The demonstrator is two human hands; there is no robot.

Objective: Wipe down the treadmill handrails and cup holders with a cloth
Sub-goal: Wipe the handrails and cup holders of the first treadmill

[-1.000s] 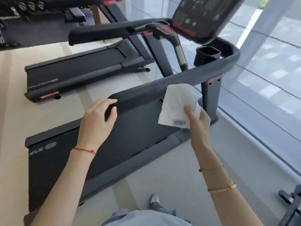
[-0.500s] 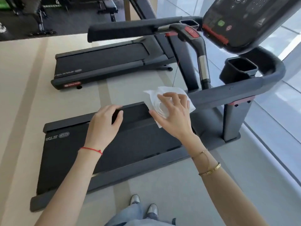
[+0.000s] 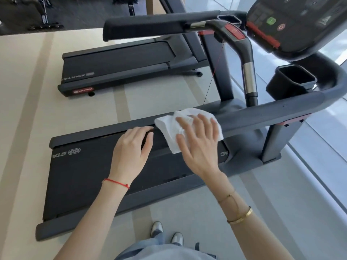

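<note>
white cloth (image 3: 187,126) lies draped over the near handrail (image 3: 262,117) of the treadmill, close to the rail's left end. right hand (image 3: 199,141) presses down on the cloth with fingers straight and spread, palm flat on top of it. just to the left, the left hand (image 3: 131,149) rests on the rail's tip, fingers curled over its far edge and thumb on the near side, gripping the rail. the two hands sit near each other but do not touch. a square black cup holder (image 3: 293,79) sits on the right, just behind the rail's bend, below the console (image 3: 296,23). the far handrail (image 3: 150,25) runs across the top. under the hands lies the dark running belt (image 3: 84,175).
</note>
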